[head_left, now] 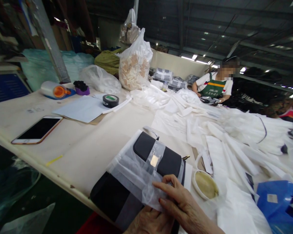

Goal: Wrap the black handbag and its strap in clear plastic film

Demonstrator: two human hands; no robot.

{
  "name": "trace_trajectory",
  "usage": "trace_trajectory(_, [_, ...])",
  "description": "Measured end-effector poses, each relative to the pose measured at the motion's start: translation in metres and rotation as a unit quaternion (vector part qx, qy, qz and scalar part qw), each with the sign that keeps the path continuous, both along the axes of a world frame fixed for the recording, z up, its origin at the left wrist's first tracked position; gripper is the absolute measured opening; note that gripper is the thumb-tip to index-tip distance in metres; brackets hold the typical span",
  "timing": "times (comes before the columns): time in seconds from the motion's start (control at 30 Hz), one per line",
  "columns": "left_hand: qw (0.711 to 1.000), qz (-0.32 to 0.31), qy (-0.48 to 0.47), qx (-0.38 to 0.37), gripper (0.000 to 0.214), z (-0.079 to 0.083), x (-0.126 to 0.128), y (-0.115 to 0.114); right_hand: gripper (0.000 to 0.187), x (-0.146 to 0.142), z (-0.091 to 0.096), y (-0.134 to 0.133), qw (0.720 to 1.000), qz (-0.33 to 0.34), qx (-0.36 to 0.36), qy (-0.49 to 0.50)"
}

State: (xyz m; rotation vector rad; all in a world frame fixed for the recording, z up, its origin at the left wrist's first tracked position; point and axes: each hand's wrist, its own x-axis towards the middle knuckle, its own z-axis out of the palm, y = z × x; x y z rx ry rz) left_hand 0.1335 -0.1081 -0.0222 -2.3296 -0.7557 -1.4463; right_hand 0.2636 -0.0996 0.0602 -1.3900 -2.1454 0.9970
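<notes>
A black, flap-fronted bag with a smooth, leather-like surface (169,164) lies at the near edge of a broad table with a pale top (83,156), and it serves as the landmark here. Over its middle stretches 1 thin, translucent white wrapping sheet (130,177), and a narrower clear strip (160,150) crosses the flap over a square, gold-coloured metal clasp (154,160). Both of the person's 2 hands are at the bag's near side: the right hand (179,198) has its fingers bent on the sheet's loose, crumpled end, though whether they pinch it or only press it I cannot tell; the left hand (148,220) sits lower, its fingertips partly hidden, so I cannot tell its grip. The step in hand looks like arranging the sheet around the bag. The next move seems to call for light fingertips, an even pull and a steady bag, with the clasp kept covered. Right of the bag stands a round, white-rimmed container with yellowish contents (206,184); beyond its far left corner lies a black roll of tape (111,100).
</notes>
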Motion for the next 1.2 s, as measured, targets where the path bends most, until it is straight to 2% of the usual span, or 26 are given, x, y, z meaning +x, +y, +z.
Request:
trace_trajectory(0.2, [0.999, 0.003, 0.029, -0.036, 0.035, -0.013, -0.001, -0.004, 0.029, -0.011, 0.003, 0.004, 0.998, -0.009, 0.007, -0.065])
trace_trajectory(0.4, [0.998, 0.003, 0.05, -0.022, 0.028, -0.017, -0.006, -0.002, 0.021, -0.026, 0.015, 0.019, 0.998, 0.005, -0.061, -0.022])
trace_trajectory(0.47, [0.996, -0.005, 0.084, -0.015, 0.026, -0.028, -0.006, -0.002, 0.017, -0.029, 0.017, 0.026, 0.996, 0.011, -0.088, -0.016])
trace_trajectory(0.6, [0.977, -0.027, 0.209, -0.043, 0.022, -0.062, 0.004, -0.001, 0.006, -0.027, 0.013, 0.035, 0.991, 0.012, -0.13, 0.027])
trace_trajectory(0.67, [0.974, -0.021, 0.219, -0.053, 0.021, -0.075, 0.01, 0.0, 0.011, -0.025, 0.01, 0.037, 0.99, 0.013, -0.128, 0.064])
trace_trajectory(0.77, [0.976, -0.02, 0.211, -0.052, 0.027, -0.083, 0.01, 0.001, 0.023, -0.025, 0.007, 0.036, 0.989, 0.008, -0.115, 0.088])
trace_trajectory(0.9, [0.984, -0.016, 0.177, -0.029, 0.027, -0.077, 0.001, 0.0, 0.034, -0.028, 0.009, 0.033, 0.99, 0.001, -0.135, 0.051])
trace_trajectory(0.97, [0.989, -0.014, 0.15, -0.008, 0.026, -0.069, 0.0, -0.001, 0.043, -0.026, 0.011, 0.033, 0.989, 0.016, -0.139, 0.053])
trace_trajectory(1.03, [0.993, -0.01, 0.118, 0.011, 0.024, -0.055, 0.001, 0.0, 0.051, -0.02, 0.013, 0.034, 0.978, 0.023, -0.185, 0.093])
trace_trajectory(1.1, [0.996, 0.015, 0.085, 0.027, 0.024, -0.04, 0.002, 0.002, 0.05, -0.011, 0.013, 0.036, 0.945, 0.032, -0.283, 0.16])
trace_trajectory(1.2, [0.995, 0.062, 0.063, 0.046, 0.027, -0.023, 0.0, 0.003, 0.054, 0.006, 0.012, 0.041, 0.868, 0.093, -0.406, 0.27])
